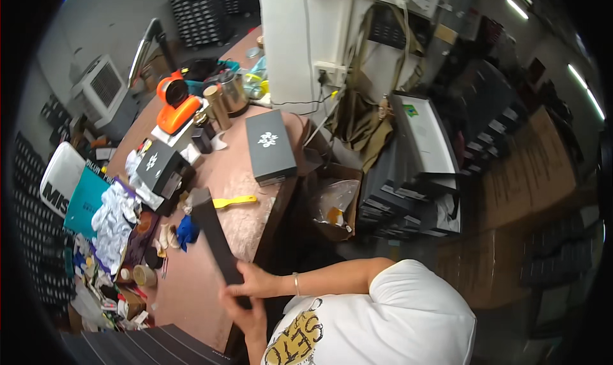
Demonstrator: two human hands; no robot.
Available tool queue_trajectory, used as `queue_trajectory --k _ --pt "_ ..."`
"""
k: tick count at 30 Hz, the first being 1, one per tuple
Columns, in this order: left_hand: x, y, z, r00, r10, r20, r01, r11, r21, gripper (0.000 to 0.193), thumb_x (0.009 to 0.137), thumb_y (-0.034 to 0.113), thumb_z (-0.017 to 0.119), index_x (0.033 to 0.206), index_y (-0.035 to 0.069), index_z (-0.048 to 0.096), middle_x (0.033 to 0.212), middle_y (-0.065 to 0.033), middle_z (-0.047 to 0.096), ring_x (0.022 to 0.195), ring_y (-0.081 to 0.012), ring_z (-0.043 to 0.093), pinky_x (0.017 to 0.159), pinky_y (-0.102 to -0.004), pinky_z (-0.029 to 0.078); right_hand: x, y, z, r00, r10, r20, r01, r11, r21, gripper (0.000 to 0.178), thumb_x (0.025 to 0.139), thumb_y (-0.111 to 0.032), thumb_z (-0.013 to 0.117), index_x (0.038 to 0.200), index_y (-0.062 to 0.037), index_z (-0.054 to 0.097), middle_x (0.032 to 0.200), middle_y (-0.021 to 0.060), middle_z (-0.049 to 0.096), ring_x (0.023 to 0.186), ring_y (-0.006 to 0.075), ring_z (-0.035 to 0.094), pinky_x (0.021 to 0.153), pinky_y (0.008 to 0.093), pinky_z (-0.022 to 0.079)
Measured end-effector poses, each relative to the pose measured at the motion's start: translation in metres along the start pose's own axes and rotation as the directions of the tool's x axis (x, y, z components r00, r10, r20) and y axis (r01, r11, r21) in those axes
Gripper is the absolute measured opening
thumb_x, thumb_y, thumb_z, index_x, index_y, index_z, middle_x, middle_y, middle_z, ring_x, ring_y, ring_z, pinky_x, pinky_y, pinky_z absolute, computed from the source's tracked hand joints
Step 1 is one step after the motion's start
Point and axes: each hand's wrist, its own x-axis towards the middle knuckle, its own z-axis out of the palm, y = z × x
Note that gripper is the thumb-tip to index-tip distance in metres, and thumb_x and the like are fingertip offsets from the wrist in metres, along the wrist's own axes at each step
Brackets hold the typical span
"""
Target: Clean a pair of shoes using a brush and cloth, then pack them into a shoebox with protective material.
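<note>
Around and beyond our 2 hands spreads a broad pinkish worktable point(185, 301). We hold a long, dark, slab-like box point(214, 234) by its near end; its far end slants up and away from our fingers over the table. Farther beyond our hands lies a dark grey rectangular box with a white emblem point(271, 151). Our right forearm stretches in from the right, its right hand point(253, 281) grasping the held box; our left hand point(248, 315), just below, rises from the lower edge, also grasping it. Beyond the hands rests a flat yellow tool point(237, 201).
</note>
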Motion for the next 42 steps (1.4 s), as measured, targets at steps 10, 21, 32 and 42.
queue_trajectory --k 10,21,32,42 --pt "0.078 0.136 0.08 0.93 0.368 -0.022 -0.313 0.758 -0.572 0.028 0.084 0.0 0.054 0.112 -0.003 0.058 0.107 -0.0177 0.058 0.096 -0.0262 0.057 0.083 -0.0342 0.046 -0.151 -0.133 -0.238 0.502 -0.259 -0.825 0.18 0.964 -0.194 0.058 0.074 -0.015 0.056 0.13 -0.0016 0.044 0.115 0.0039 0.053 0.104 0.0157 0.05 0.093 0.0298 0.04" --pt "-0.054 0.253 0.343 0.068 0.408 0.911 0.317 0.857 -0.407 0.067 0.095 0.049 0.044 0.142 0.003 0.029 0.143 -0.0168 0.037 0.132 -0.0283 0.036 0.105 -0.0345 0.033 -0.482 -0.123 -0.433 -0.187 0.105 -0.977 -0.029 0.993 0.112 0.072 0.082 -0.055 0.058 0.128 0.0 0.05 0.126 0.011 0.052 0.116 0.0216 0.048 0.096 0.0327 0.041" --pt "-0.106 0.319 0.415 -0.049 0.15 0.987 0.734 0.676 -0.066 0.093 0.088 0.067 0.041 0.149 0.007 0.004 0.154 -0.013 0.012 0.141 -0.026 0.012 0.109 -0.0486 0.022 -0.448 0.006 -0.513 0.172 0.19 -0.967 -0.528 0.846 0.073 0.05 0.086 -0.039 0.061 0.107 0.0066 0.062 0.097 0.0218 0.066 0.093 0.0275 0.064 0.08 0.0353 0.047" --pt "-0.125 0.311 0.471 0.446 0.042 0.894 0.363 0.904 -0.224 0.072 0.087 0.057 0.051 0.117 -0.009 0.052 0.112 -0.0314 0.058 0.112 -0.0386 0.055 0.092 -0.0397 0.042 -0.454 0.063 -0.569 0.192 0.078 -0.978 -0.59 0.806 -0.051 0.056 0.083 -0.042 0.065 0.112 0.006 0.06 0.108 0.0252 0.063 0.102 0.0351 0.061 0.084 0.0362 0.046"
